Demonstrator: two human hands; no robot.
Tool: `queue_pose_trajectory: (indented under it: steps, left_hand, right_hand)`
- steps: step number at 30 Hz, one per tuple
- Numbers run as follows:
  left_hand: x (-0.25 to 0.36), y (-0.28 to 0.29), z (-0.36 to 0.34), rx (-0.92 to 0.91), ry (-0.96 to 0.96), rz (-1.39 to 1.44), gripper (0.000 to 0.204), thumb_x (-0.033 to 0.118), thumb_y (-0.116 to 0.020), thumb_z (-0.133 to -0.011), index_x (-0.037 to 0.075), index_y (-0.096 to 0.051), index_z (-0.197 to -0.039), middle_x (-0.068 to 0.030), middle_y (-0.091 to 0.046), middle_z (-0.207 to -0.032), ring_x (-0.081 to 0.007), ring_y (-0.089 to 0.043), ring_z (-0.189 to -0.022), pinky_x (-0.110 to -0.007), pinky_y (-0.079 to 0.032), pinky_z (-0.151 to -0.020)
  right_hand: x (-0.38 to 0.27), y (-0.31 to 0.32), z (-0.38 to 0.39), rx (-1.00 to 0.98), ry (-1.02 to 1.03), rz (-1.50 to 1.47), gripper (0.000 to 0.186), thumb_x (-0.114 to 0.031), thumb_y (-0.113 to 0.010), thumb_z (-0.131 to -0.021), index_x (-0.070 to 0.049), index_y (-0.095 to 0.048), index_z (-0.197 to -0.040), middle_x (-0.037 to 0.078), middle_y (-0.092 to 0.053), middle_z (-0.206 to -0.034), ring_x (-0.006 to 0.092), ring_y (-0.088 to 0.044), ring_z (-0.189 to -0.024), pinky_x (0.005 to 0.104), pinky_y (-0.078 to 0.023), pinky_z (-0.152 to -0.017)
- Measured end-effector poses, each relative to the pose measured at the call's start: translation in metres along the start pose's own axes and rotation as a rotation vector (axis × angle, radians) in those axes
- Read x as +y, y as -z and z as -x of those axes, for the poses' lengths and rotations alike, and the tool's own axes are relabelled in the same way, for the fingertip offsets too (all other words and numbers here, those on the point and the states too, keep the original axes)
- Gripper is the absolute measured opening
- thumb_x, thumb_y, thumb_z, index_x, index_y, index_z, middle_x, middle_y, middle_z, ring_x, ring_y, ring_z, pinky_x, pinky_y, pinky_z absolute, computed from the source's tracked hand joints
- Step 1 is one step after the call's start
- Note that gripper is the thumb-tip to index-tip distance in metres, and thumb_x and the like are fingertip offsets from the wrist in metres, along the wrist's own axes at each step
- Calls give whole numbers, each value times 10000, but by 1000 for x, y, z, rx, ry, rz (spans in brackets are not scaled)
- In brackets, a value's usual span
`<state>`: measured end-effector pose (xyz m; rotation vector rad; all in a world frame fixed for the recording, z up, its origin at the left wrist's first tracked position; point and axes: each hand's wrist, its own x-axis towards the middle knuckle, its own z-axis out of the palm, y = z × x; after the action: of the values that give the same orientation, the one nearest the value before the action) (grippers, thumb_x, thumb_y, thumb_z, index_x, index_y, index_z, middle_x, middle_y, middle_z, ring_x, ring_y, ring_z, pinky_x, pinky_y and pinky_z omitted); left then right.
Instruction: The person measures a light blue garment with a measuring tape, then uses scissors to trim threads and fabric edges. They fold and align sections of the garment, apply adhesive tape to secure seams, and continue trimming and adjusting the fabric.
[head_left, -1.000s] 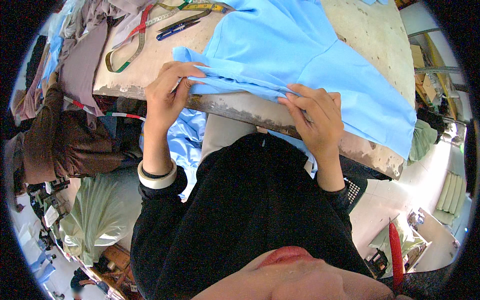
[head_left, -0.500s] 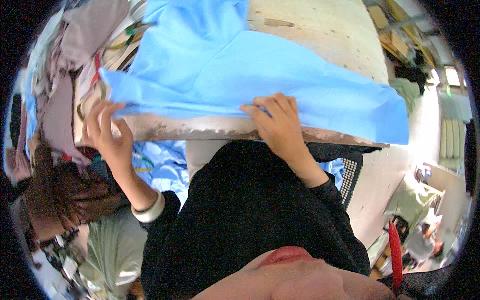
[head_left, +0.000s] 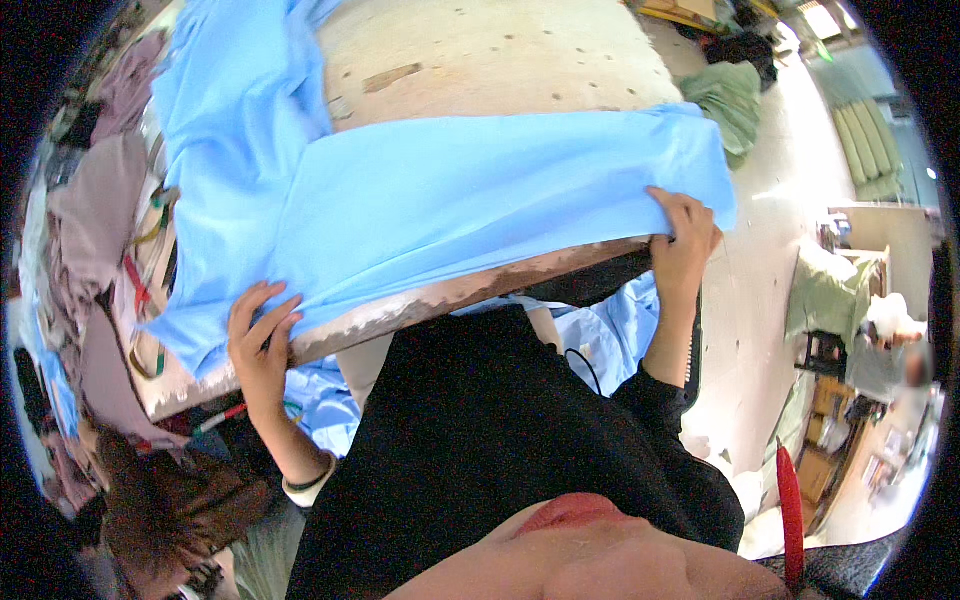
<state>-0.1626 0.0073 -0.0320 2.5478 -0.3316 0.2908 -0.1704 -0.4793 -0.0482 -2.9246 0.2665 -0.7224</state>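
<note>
A light blue garment [head_left: 400, 200] lies over the board, one long sleeve-like part stretched along the near edge. My left hand [head_left: 262, 335] rests on its lower left edge, fingers apart and slightly bent over the cloth. Near the right end of that part, my right hand [head_left: 685, 235] lies on the fabric with its fingers spread over the edge. The left thumb and whatever lies under both palms are hidden.
The worn wooden board [head_left: 500, 60] has a rough near edge. More blue cloth [head_left: 620, 325] hangs or lies below it. Mauve cloth [head_left: 95, 200] is piled at the left, brown cloth [head_left: 170, 500] below that. A green cloth [head_left: 728, 110] sits beyond the right end.
My right hand has moved right along the cloth to near its end. My left hand has come down onto the fabric's left edge. The view has turned, tilting the board.
</note>
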Motion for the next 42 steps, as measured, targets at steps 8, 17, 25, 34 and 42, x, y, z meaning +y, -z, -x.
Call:
queue_pose_trajectory:
  steps: [8, 17, 25, 34, 42]
  left_hand:
    - [14, 7, -10, -43, 96, 48, 149, 79, -706, -813, 39, -741, -952, -102, -669, -1091, -292, -586, -1110, -387, -436, -962]
    - [35, -9, -13, 202, 78, 82, 207, 57, -665, -883, 19, -676, -1086, -122, -635, -1165, -255, -586, -1101, -360, -439, -953]
    - [74, -58, -16, -33, 548, 1475, 575, 339, -450, -1008, -33, -348, -1435, -258, -491, -1379, -340, -561, -1197, -407, -409, -1054]
    - [80, -63, -22, -45, 606, 1379, 547, -64, -549, -927, -50, -339, -1432, -238, -543, -1325, -190, -599, -1141, -277, -472, -983]
    - [80, -63, -22, -56, 628, 1307, 543, -79, -538, -928, -42, -337, -1431, -240, -546, -1320, -193, -598, -1148, -281, -471, -989]
  right_hand:
    - [80, -8, 3, 402, -1158, -1241, 342, -103, -578, -872, -8, -619, -1198, 97, -654, -987, 237, -606, -963, 345, -446, -888]
    - [20, -6, -24, 478, -676, -480, 306, -185, -680, -857, 20, -651, -1082, 127, -666, -909, 254, -629, -939, 314, -467, -848]
    - [-171, -1, 11, -187, 786, -559, 408, -177, -608, -834, -226, -615, -1239, 52, -588, -1272, 228, -534, -1229, 416, -370, -1053]
    - [-152, 0, 23, -179, 710, -902, 288, -90, -734, -785, -119, -676, -1066, 81, -651, -1125, 275, -628, -1046, 392, -495, -888]
    - [-120, 1, 8, 46, 246, -859, 132, 10, -571, -920, 37, -652, -1021, 154, -691, -956, 230, -657, -879, 326, -524, -811]
